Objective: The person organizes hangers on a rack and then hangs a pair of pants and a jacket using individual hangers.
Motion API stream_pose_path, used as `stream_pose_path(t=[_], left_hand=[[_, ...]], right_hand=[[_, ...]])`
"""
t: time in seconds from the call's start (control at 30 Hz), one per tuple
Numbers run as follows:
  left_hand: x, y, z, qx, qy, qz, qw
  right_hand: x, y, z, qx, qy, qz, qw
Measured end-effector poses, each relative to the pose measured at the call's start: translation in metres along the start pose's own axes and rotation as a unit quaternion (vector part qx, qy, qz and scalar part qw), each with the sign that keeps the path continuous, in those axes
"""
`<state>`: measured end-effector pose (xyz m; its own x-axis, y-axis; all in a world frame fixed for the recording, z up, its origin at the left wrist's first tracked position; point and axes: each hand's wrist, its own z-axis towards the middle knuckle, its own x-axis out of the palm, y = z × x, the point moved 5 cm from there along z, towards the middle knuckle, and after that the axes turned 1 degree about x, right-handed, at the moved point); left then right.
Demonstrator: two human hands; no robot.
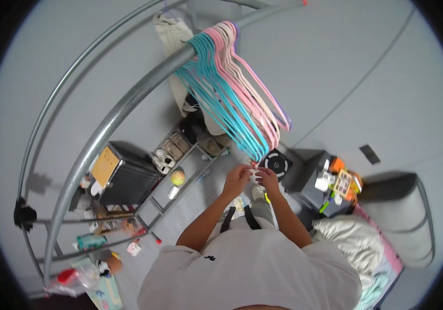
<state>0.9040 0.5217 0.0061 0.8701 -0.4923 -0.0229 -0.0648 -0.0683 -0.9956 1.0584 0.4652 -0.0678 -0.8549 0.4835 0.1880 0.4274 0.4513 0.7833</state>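
Note:
My left hand point(237, 179) and my right hand point(267, 179) are close together in front of my body, fingers bent inward. Between their fingertips is a small reddish and pale thing point(254, 165), too small to name. Both hands seem to pinch it. Just beyond my fingers hang the lower ends of several clothes hangers, a blue-green group point(226, 108) and a pink group point(247, 93). They hang from a thick grey metal rail point(123, 103), and no hand visibly holds one.
Shoes point(167, 154) line a low metal rack at the left, near a black cabinet point(128, 181). A dark bedside cabinet point(304, 175) with small items stands at the right, beside a bed with crumpled bedding point(350, 240). A round black-and-white device point(275, 164) lies beyond my right hand.

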Motion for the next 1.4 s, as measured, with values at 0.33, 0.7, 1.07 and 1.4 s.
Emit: stream_pose_path(t=[0.33, 0.7, 1.07, 1.4], left_hand=[[0.065, -0.008, -0.093, 0.028, 0.231, -0.072, 0.97], [0.222, -0.02, -0.262, -0.002, 0.51, 0.02, 0.86], [0.346, 0.04, -0.56, -0.068, 0.757, 0.066, 0.646], [0.398, 0.054, -0.713, 0.0, 0.884, 0.175, 0.434]], right_hand=[[-0.017, -0.09, -0.188, -0.03, -0.191, 0.074, 0.978], [-0.102, -0.176, -0.357, -0.161, -0.393, 0.255, 0.869], [-0.164, -0.4, -0.638, -0.156, -0.657, 0.416, 0.609], [-0.141, -0.495, -0.743, -0.166, -0.729, 0.523, 0.409]])
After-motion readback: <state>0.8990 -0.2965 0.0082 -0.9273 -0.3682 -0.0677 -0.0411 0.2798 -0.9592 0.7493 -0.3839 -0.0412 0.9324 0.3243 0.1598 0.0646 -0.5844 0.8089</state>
